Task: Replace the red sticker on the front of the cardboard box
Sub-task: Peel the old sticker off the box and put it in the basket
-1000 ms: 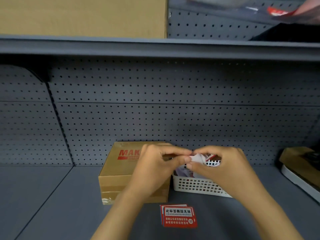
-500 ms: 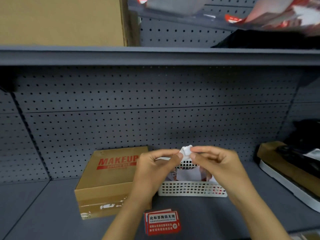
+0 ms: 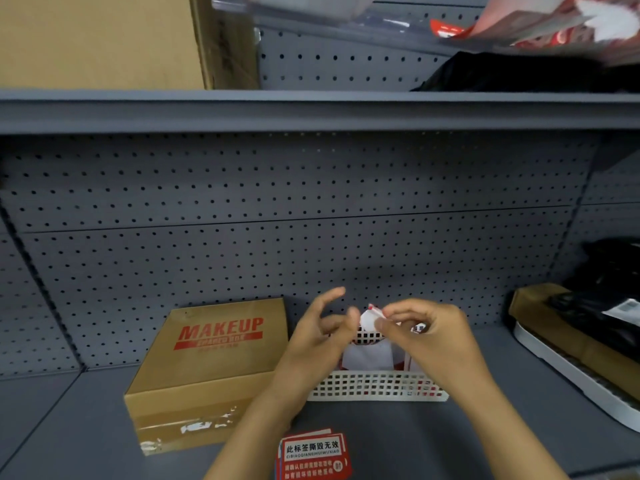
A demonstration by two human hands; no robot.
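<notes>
The cardboard box (image 3: 211, 372) printed MAKEUP sits on the grey shelf (image 3: 485, 438) at about eight o'clock from the hands, its long side running left to right and its front face turned toward the person. That face carries only torn white sticker scraps (image 3: 194, 427) under glossy tape, so the old label looks already stripped. A stack of red stickers (image 3: 313, 454) lies flat on the shelf at six o'clock, just right of the box's front corner. Above the white basket (image 3: 377, 386), the right hand (image 3: 429, 344) pinches a small crumpled white wad (image 3: 369, 320) with a red edge between thumb and forefinger; probably peeled sticker waste, though blur keeps me from being sure. The left hand (image 3: 315, 344) is spread, fingers loose and apart, holding nothing, its thumb tip just beside the wad. That free left hand is nearer both the sticker stack and the box front, so it seems better placed to pick up a fresh sticker, while the wad hangs directly over the basket.
</notes>
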